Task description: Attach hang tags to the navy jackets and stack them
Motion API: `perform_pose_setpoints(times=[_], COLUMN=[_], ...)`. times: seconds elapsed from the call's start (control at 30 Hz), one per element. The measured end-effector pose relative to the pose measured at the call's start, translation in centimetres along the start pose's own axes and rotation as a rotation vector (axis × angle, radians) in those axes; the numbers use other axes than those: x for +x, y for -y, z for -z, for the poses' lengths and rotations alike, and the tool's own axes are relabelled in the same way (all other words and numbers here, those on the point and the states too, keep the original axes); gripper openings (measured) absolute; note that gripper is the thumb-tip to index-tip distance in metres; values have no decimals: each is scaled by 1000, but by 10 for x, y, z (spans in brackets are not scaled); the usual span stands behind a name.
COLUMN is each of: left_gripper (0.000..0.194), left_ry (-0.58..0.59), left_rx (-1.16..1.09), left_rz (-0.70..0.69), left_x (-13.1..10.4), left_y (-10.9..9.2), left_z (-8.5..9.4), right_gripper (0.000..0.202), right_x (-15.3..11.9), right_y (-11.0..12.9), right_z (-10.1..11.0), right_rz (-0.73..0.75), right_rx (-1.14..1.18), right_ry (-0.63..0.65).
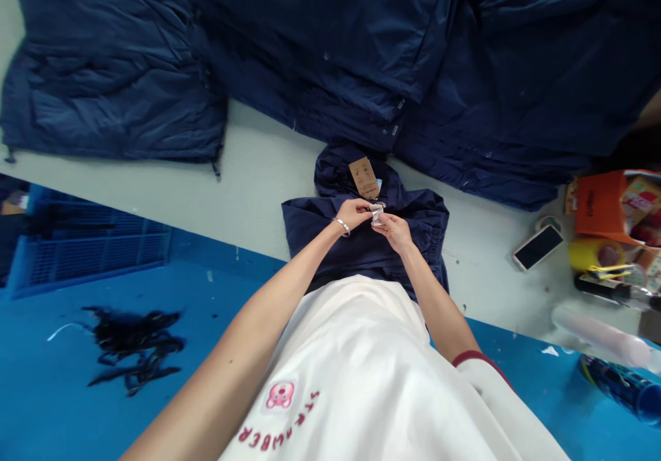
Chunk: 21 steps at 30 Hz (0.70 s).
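Observation:
A navy hooded jacket (320,230) lies folded on the pale table right in front of me. Its hood (333,165) points away from me. On it rests a brown cardboard hang tag (364,177). At the neck, a small white label (376,212) is pinched between the fingers of both hands. My left hand (354,215), with a silver bracelet at the wrist, grips the label's left side. My right hand (393,230) pinches its lower right part. The fingertips partly cover the label, and its print is too small to read.
Piles of navy garments (330,34) line the table's far side, with another stack (113,82) at left. To the right are a phone (538,247), an orange box (599,206) and a yellow tape roll (593,253). A blue crate (98,248) and black strips (137,344) lie on the floor.

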<state>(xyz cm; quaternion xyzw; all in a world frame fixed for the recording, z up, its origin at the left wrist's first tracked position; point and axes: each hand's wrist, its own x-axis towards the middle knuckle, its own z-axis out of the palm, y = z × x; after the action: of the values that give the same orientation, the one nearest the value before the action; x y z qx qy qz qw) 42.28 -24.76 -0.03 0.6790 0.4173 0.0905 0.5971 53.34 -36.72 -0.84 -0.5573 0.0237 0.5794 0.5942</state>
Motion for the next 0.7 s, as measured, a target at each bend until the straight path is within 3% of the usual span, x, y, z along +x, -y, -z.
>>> perform_pose_setpoints(times=[0.23,0.47,0.7], left_gripper=[21,22,21], left_ry=[-26,-122,-119], left_rx=[-8,-21,-3], left_rz=[-2,113,131], left_x=[0,6,7], left_y=[0,3,3], left_z=[-2,-4,-4], right_gripper=[28,23,19], right_x=[0,2,1], right_y=[1,-2,-2], right_z=[-1,0,1], right_rz=[-7,-51,-74], right_rx=[8,24,20], right_ry=[-4,7,10])
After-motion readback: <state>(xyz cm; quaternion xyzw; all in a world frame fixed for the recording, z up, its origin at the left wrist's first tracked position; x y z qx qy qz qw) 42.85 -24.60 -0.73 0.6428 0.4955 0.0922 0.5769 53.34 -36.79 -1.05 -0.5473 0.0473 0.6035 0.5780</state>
